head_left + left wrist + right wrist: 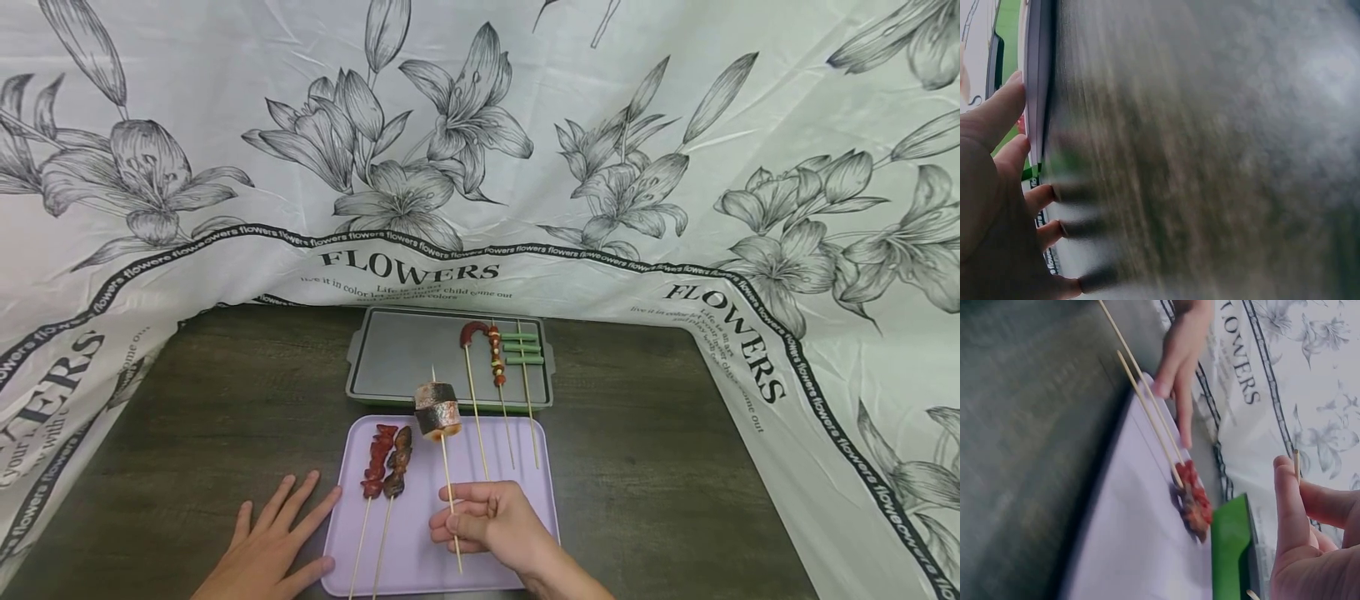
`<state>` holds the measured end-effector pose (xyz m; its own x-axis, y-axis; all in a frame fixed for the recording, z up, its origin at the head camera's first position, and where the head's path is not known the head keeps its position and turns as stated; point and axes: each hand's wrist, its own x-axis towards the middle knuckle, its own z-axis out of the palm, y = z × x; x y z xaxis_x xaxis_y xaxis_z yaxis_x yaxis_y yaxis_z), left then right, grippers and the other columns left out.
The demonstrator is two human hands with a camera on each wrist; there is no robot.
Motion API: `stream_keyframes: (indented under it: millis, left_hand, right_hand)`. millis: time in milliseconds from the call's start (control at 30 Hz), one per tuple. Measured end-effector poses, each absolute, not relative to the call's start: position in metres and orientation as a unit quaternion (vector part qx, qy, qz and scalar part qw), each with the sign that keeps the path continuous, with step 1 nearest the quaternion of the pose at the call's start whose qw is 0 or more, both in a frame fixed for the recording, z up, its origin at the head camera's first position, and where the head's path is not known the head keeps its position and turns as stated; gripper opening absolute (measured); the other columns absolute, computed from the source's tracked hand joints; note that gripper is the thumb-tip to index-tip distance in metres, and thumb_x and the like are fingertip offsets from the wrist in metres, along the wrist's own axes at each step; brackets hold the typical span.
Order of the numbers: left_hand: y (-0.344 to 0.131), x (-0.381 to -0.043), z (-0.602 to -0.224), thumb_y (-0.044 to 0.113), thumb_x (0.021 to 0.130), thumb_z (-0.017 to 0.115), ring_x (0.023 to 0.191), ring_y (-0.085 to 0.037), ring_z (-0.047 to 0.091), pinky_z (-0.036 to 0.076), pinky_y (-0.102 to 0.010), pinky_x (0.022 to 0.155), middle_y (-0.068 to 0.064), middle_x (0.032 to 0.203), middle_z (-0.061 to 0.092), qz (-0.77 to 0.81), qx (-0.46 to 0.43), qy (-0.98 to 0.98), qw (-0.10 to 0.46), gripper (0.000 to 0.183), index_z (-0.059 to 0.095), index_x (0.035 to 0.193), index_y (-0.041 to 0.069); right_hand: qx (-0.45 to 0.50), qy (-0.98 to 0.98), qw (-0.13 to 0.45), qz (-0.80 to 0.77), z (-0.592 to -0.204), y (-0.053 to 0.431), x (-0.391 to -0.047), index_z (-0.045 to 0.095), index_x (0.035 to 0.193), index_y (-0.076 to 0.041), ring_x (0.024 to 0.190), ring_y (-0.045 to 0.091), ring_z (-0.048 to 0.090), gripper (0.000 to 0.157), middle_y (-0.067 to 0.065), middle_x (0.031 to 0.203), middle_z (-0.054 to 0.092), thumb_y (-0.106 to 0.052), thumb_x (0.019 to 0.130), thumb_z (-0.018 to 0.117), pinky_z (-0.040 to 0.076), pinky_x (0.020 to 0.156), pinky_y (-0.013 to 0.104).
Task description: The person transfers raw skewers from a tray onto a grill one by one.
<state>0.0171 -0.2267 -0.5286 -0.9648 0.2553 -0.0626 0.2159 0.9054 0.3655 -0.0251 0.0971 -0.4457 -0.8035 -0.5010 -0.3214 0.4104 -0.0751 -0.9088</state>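
My right hand (498,525) pinches the lower stick of a skewer (437,410) with thick dark-skinned chunks on it, held up over the lilac tray (517,517). In the right wrist view only a short bit of that stick shows above the fingers. My left hand (273,546) lies with fingers spread, its thumb and forefinger touching the tray's left edge. On the tray's left side lie a red meat skewer (378,462) and a browned meat skewer (399,462), their sticks pointing toward me.
Behind the tray stands a grey grill pan (405,350). A curled sausage skewer (474,333), a mixed skewer (496,354) and a green vegetable skewer (522,350) lie on its right, sticks overhanging the tray. Flower-printed cloth (525,200) walls the dark table (645,467).
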Motion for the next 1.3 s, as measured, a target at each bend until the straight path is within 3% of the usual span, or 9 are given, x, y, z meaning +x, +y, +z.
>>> stream_keyframes:
  millis: [833, 1067, 1300]
  left_hand:
    - [-0.226, 0.016, -0.525, 0.071, 0.081, 0.053, 0.137, -0.038, 0.025, 0.020, -0.078, 0.090, -0.005, 0.154, 0.030, 0.171, 0.118, 0.977, 0.055, 0.075, 0.033, 0.147, 0.042]
    - [-0.225, 0.016, -0.523, 0.072, 0.081, 0.053, 0.138, -0.039, 0.024, 0.017, -0.079, 0.091, -0.005, 0.154, 0.030, 0.179, 0.112, 0.975, 0.066, 0.075, 0.033, 0.147, 0.042]
    - [-0.226, 0.015, -0.523, 0.072, 0.081, 0.053, 0.138, -0.038, 0.024, 0.017, -0.079, 0.091, -0.005, 0.154, 0.029, 0.178, 0.111, 0.976, 0.063, 0.075, 0.033, 0.147, 0.042]
  right_hand:
    - [0.003, 0.634, 0.290, -0.717, -0.443, 0.078, -0.100, 0.054, 0.123, 0.014, 0.089, 0.026, 0.071, 0.037, 0.023, 0.098, 0.070, 0.001, 0.089, 0.062, 0.056, 0.077, 0.034]
    - [0.009, 0.635, 0.285, -0.718, -0.443, 0.077, -0.114, 0.058, 0.121, 0.010, 0.089, 0.026, 0.071, 0.033, 0.022, 0.098, 0.070, -0.002, 0.090, 0.062, 0.056, 0.075, 0.034]
    - [0.020, 0.632, 0.286, -0.720, -0.446, 0.074, -0.123, 0.051, 0.128, 0.013, 0.092, 0.026, 0.070, 0.040, 0.023, 0.101, 0.070, 0.000, 0.091, 0.059, 0.056, 0.077, 0.033]
